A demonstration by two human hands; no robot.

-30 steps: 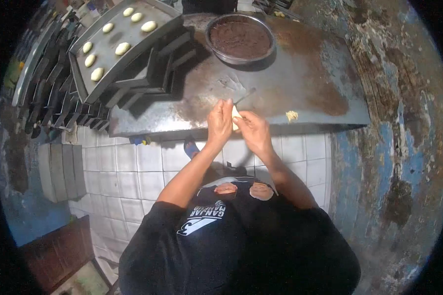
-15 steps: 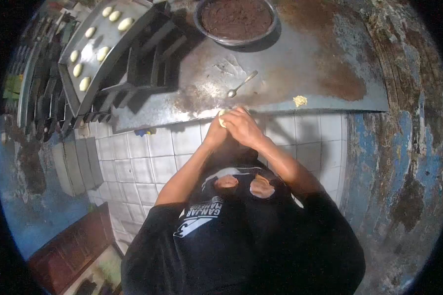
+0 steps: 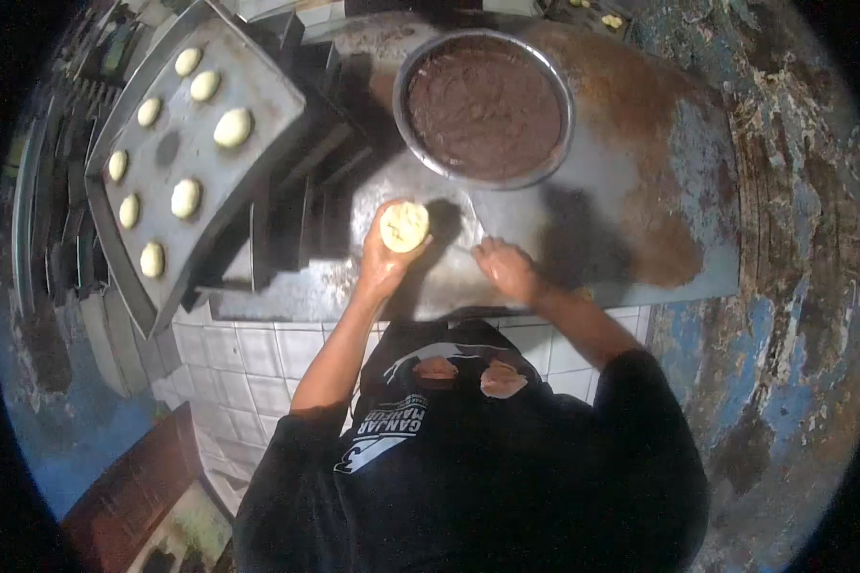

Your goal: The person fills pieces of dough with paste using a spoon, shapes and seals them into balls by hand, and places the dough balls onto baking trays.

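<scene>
Head view: left hand (image 3: 384, 263) cups a flattened dough round (image 3: 404, 226) just below-left of the filling bowl (image 3: 484, 105). Right hand (image 3: 508, 270) curls on the tabletop (image 3: 631, 172), near a spoon; whether its grip pinches it, I cannot tell. Dough looks soft, light, tearable: support from beneath.

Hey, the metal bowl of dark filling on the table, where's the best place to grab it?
Probably by the rim of the metal bowl. It is wide, round and filled with dark paste, so take opposite edges, coming from the near side, where the left hand and right hand are.
</scene>
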